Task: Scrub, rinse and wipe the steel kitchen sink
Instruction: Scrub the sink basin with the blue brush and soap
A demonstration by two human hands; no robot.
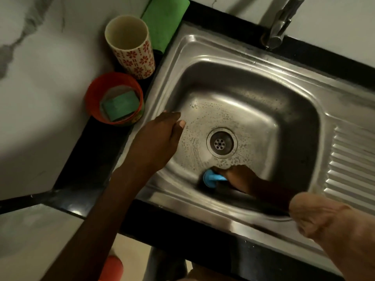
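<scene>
The steel sink (253,57) fills the middle of the view, its basin floor speckled with soap foam around the drain (221,143). My right hand (240,177) is down in the basin at the near wall and grips a blue-handled scrubber (212,177) pressed against the steel. My left hand (160,136) hovers over the basin's left rim with fingers loosely extended, holding nothing. The scrubber's working end is hidden under the handle and my fingers.
A red tub (91,102) holding a green sponge (119,105) stands on the black counter left of the sink. Behind it are a patterned cup (134,55) and a green cloth (164,21). The tap (282,23) rises at the back; the ribbed drainboard (353,169) lies to the right.
</scene>
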